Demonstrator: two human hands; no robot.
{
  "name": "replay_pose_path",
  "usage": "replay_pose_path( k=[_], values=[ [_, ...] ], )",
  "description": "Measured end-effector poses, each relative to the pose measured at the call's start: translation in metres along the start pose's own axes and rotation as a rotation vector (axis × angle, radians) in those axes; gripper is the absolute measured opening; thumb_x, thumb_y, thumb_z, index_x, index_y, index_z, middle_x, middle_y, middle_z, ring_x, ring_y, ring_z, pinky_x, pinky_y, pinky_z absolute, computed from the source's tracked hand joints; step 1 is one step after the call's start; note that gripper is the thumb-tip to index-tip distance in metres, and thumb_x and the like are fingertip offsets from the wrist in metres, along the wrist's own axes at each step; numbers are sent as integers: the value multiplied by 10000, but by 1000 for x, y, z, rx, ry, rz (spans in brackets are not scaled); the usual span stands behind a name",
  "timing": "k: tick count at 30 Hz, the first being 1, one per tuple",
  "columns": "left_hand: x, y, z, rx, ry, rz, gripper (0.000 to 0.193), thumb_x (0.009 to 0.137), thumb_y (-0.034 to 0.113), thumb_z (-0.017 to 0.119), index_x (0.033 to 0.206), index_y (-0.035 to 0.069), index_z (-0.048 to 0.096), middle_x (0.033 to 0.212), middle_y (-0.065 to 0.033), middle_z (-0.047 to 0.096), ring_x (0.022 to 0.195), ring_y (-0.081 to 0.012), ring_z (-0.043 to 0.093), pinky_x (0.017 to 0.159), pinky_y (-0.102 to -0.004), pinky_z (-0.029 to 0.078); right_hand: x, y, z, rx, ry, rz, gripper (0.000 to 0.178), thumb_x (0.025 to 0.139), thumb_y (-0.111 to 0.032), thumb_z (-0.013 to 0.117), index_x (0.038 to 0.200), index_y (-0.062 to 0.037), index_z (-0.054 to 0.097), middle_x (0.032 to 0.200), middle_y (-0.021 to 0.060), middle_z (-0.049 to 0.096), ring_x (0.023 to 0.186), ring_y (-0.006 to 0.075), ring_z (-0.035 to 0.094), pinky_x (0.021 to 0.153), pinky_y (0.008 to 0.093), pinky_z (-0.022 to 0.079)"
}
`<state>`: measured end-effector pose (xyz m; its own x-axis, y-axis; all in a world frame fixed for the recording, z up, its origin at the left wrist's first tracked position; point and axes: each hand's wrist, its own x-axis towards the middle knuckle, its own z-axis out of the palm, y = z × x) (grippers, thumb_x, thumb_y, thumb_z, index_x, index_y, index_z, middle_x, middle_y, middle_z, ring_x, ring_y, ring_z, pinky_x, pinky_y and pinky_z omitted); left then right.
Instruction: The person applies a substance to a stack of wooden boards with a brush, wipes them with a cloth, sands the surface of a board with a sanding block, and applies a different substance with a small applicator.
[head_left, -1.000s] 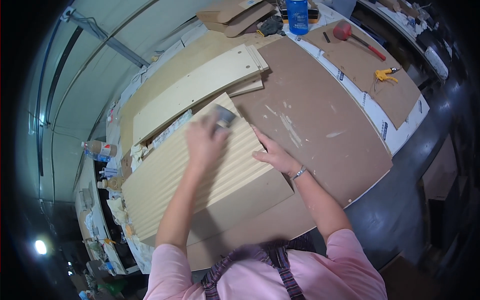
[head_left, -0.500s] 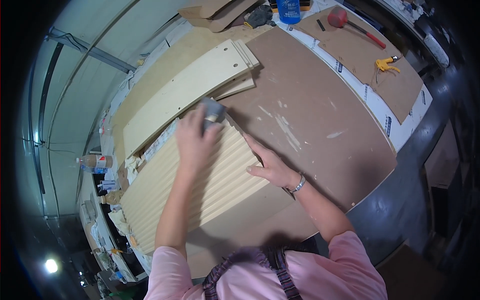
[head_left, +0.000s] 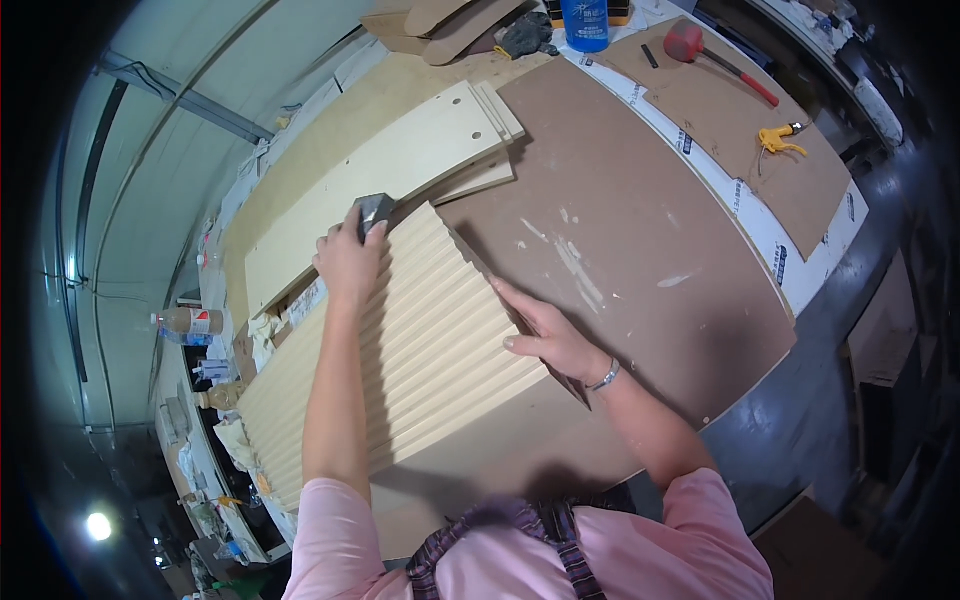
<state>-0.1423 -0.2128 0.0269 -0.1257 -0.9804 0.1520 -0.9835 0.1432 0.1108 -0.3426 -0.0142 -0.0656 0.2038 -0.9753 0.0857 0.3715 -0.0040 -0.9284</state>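
Left hand (head_left: 346, 258) clamped on dark-grey blocky pad (head_left: 375, 209), right hand (head_left: 552, 335) spread against cream ridged wooden panel (head_left: 440, 330); tilted pad could gouge it.

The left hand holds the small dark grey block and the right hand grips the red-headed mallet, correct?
Not quite. The head view shows the right hand at the edge of the cream, ridged rectangular panel, not on the red-headed mallet. The left hand does hold the small dark grey block.
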Motion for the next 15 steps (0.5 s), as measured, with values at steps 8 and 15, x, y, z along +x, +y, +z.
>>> replay_pose_path(
  k=[8,15],
  values=[
    [-64,-28,-16,-134,56,411,646,776,391,743,1354,153,577,1315,-130,568,1172,-345,505,990,-485,378,26,-14,11,209,66,167,780,913,-90,551,1564,10,133,1647,132,128,1517,204,115,1211,326,102],
    [-118,-191,-45,-261,147,240,806,832,317,711,1497,34,354,1533,-239,351,1401,-383,359,1169,-441,265,23,-20,24,-37,138,187,765,850,-41,580,1538,25,253,1544,135,370,1412,209,356,1154,328,279]
  ],
)
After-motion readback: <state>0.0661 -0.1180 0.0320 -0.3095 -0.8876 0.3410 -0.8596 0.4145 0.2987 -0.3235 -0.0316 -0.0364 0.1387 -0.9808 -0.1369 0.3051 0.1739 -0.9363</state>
